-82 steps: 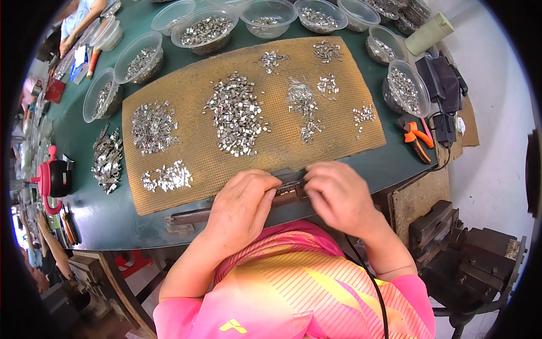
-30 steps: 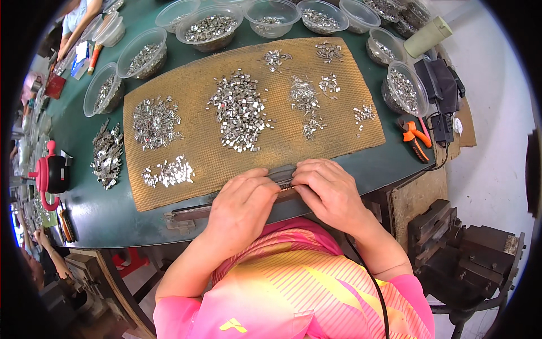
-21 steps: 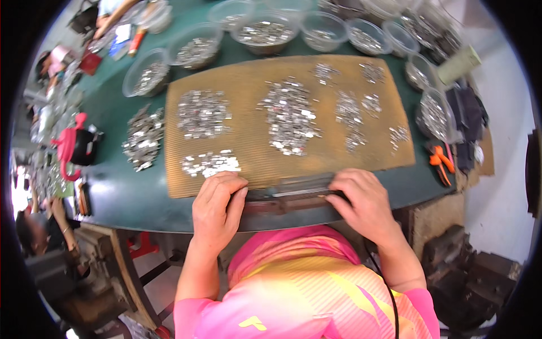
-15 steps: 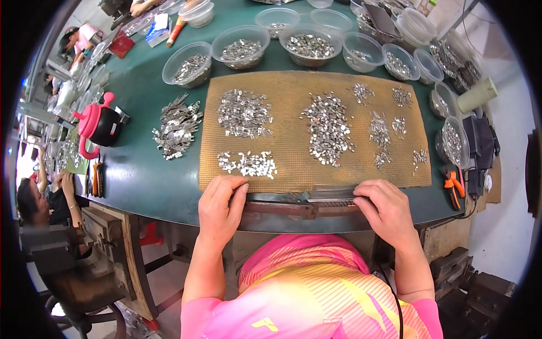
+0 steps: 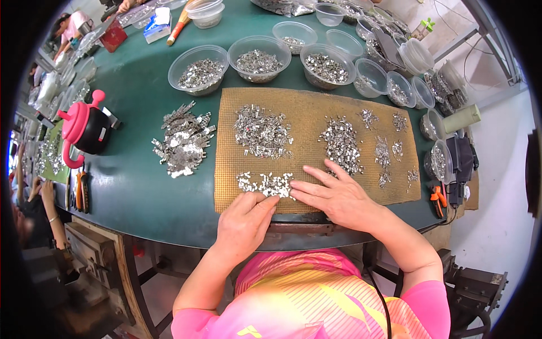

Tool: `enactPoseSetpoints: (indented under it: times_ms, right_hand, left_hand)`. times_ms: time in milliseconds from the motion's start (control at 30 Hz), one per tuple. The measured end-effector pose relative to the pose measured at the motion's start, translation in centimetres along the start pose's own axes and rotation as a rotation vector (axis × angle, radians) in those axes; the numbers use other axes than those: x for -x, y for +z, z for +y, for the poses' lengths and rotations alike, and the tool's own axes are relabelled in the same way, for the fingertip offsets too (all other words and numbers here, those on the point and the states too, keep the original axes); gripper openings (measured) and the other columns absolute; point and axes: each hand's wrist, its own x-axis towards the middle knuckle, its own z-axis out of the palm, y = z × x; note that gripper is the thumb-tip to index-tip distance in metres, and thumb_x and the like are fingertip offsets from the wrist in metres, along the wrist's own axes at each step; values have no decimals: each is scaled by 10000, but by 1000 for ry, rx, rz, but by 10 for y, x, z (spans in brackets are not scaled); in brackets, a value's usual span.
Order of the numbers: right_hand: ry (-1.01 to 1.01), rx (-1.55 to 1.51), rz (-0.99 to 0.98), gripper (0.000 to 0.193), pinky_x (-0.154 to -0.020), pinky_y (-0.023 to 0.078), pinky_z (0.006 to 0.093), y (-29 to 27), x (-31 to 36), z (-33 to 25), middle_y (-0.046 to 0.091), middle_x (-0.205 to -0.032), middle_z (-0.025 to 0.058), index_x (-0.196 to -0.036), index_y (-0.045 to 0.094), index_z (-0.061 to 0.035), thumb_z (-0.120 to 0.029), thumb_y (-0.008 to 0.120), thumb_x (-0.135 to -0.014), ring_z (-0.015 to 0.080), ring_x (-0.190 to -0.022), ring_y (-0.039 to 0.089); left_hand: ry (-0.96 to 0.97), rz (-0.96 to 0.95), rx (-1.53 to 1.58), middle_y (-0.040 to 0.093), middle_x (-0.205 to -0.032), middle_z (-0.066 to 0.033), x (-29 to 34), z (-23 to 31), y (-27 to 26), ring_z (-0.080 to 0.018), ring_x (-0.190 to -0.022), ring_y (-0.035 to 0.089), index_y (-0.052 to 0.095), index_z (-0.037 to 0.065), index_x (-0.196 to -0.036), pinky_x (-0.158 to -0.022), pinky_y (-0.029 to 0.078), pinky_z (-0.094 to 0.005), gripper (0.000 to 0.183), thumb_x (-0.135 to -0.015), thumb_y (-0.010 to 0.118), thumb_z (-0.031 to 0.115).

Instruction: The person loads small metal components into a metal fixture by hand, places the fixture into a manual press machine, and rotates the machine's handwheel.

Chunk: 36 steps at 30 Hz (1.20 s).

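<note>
My left hand [image 5: 244,225] rests at the front edge of a tan textured mat [image 5: 307,133], thumb and fingers pressed together beside a small pile of shiny flat metal pieces [image 5: 265,183]. Whatever those fingers hold, if anything, is hidden. Spread out flat, my right hand [image 5: 341,203] lies over the mat's front part, its fingertips touching the right end of that pile. Beneath the hands, along the table's front edge, runs a dark narrow metal rail [image 5: 299,228], partly covered by my right hand and forearm.
More heaps of small metal parts [image 5: 262,133] lie on the mat, and linked metal strips [image 5: 183,141] to its left. Clear plastic bowls [image 5: 200,70] of parts line the far side. A pink-and-black pot [image 5: 84,127], orange-handled pliers [image 5: 437,200] and co-workers stand around.
My right hand has left the rail's right end, moving left onto the mat with fingers spreading. My left hand has come in against the front pile. The view has shifted slightly.
</note>
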Motion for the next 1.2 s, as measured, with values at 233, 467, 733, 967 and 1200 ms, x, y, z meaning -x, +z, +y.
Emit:
enactPoseSetpoints:
  times_ms: [233,467,733,967,1200]
  right_hand:
    - [134,61,48,526,-1208,322,524,-8,16,-3,617,-1444,2,-1380,644,-154,-82,662,-859,268,-1425,488]
    - [267,-175,348,222,-774,560,387,-5,6,1,713,-1057,36,-1090,747,-103,-119,770,-870,250,-933,691]
    - [177,-98,310,144,-686,555,373,5,-25,12,647,-915,42,-1017,718,-99,-115,739,-876,244,-822,683]
    - [118,-23,221,99,-660,539,386,-1,-26,12,570,-868,54,-952,640,-85,-110,703,-879,252,-790,652]
    - [136,-153,377,148,-694,535,387,-5,9,18,620,-914,66,-949,597,-65,-80,718,-865,272,-823,653]
  left_hand:
    - [16,-46,74,659,-938,-78,-7,-11,-5,-268,-798,655,743,51,-1094,-684,539,-381,249,-847,757,25]
    - [5,-38,98,663,-935,-83,-8,-11,-5,-272,-782,657,745,51,-1078,-668,537,-379,243,-839,766,12]
    - [-11,-36,37,650,-917,-74,-14,0,-1,-276,-778,644,732,58,-1066,-665,531,-389,230,-842,758,14]
    - [4,-101,-88,635,-881,-72,-24,20,19,-277,-784,630,726,56,-1003,-688,523,-391,178,-834,751,5]
    - [0,-82,-221,591,-831,-64,-31,26,29,-278,-775,625,689,77,-916,-675,516,-393,147,-807,778,32]
